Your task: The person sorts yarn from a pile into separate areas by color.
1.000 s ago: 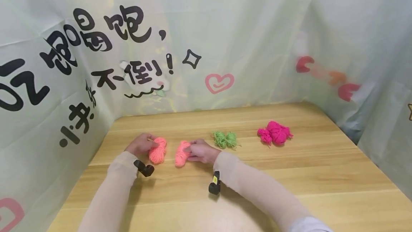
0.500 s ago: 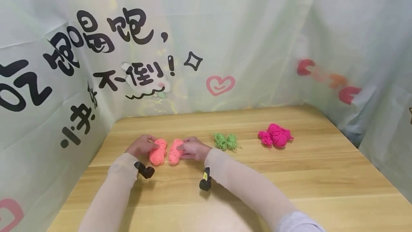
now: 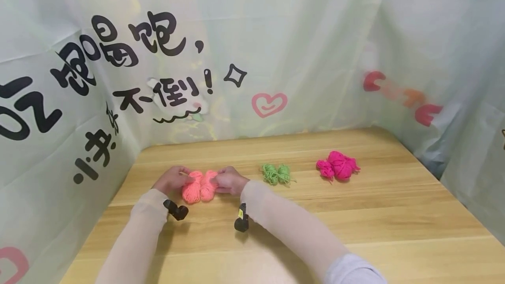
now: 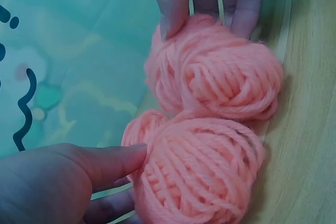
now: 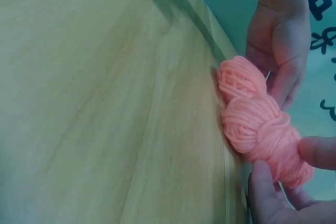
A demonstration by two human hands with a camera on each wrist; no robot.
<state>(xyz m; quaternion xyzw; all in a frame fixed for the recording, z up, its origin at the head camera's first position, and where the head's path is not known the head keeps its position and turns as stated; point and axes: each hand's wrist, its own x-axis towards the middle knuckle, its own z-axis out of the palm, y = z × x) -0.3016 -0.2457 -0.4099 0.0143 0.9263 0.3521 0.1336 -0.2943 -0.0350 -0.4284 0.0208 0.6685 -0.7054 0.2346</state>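
Observation:
Two coral-pink yarn skeins lie side by side on the wooden table, touching each other. My left hand [image 3: 172, 179] pinches the left skein [image 3: 192, 191] at its narrow middle, thumb on top and fingers along its outer side. From the other side my right hand [image 3: 231, 180] holds the right skein [image 3: 207, 189] between thumb and fingers. The left wrist view shows the left skein [image 4: 197, 171] close up, with the right skein [image 4: 220, 72] against it. Over in the right wrist view, my right hand's fingers [image 5: 265, 190] lie around the lower end of its skein [image 5: 262, 129].
Right of my right hand lies a small green yarn bundle [image 3: 276, 174]. A magenta yarn bundle [image 3: 339, 166] sits farther right on the wooden table [image 3: 355, 218]. Printed fabric curtains [image 3: 307, 56] stand behind and at both sides.
My right hand has moved left with its skein, closing the gap until it meets the left skein. The left hand has stayed nearly still.

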